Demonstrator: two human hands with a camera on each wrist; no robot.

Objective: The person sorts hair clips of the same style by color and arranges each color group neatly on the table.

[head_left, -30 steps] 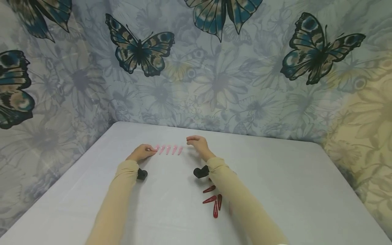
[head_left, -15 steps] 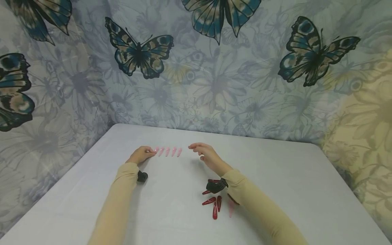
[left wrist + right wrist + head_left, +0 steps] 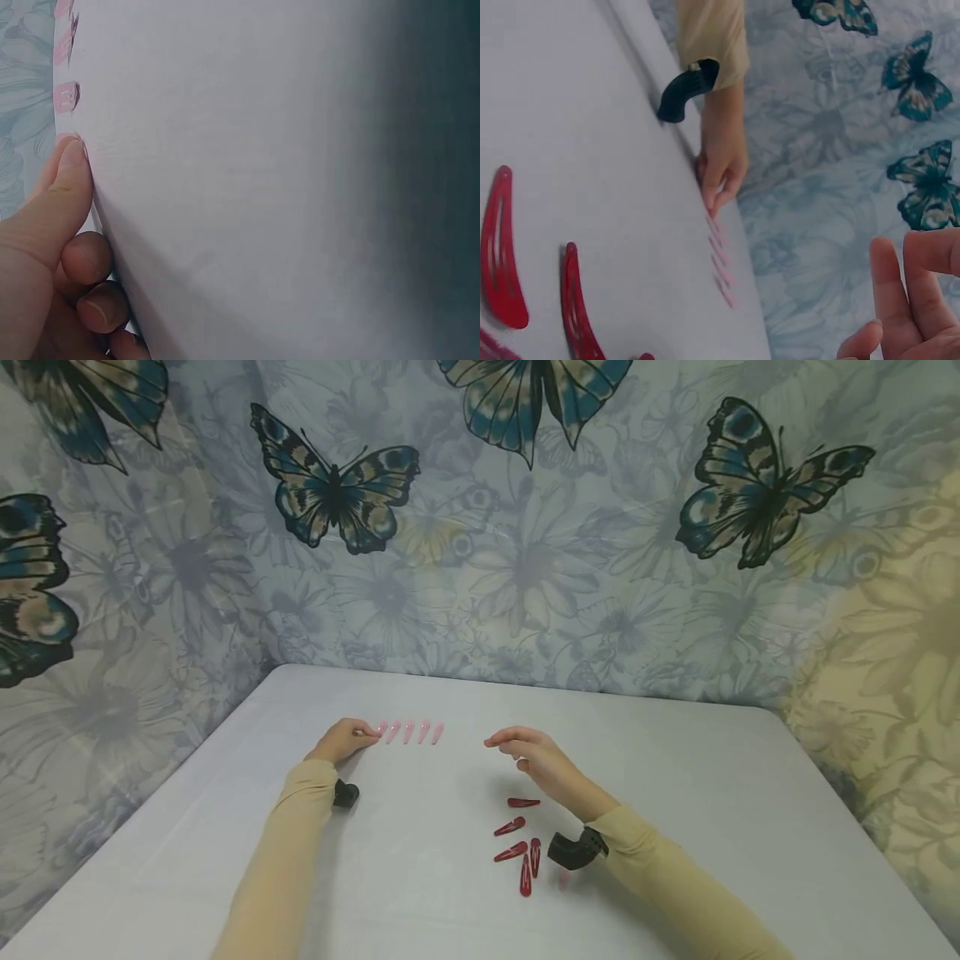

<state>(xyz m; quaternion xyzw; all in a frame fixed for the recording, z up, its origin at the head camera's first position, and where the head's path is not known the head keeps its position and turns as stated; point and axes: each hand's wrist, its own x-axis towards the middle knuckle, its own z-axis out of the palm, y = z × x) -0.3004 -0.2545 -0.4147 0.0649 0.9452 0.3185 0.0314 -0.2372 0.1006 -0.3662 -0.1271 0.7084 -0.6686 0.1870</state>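
Observation:
Several pink snap hair clips (image 3: 408,732) stand side by side in a row toward the back of the white table. My left hand (image 3: 341,742) pinches the leftmost pink hair clip (image 3: 382,727) at the row's end. In the left wrist view the thumb covers most of that pink clip (image 3: 66,138). My right hand (image 3: 543,762) is raised right of the row, fingers loosely extended, with nothing in it. Below it lie several red snap hair clips (image 3: 511,852), two of them large in the right wrist view, one a whole red clip (image 3: 502,251).
Another pink clip (image 3: 564,878) lies right of the red ones, partly hidden by the black wrist camera (image 3: 576,850). The white table (image 3: 712,827) ends at a wall covering (image 3: 525,577) printed with butterflies and flowers.
My right hand has drawn back from the row's right end, moving right and toward me, uncovering more red clips. The left hand stays at the row's left end.

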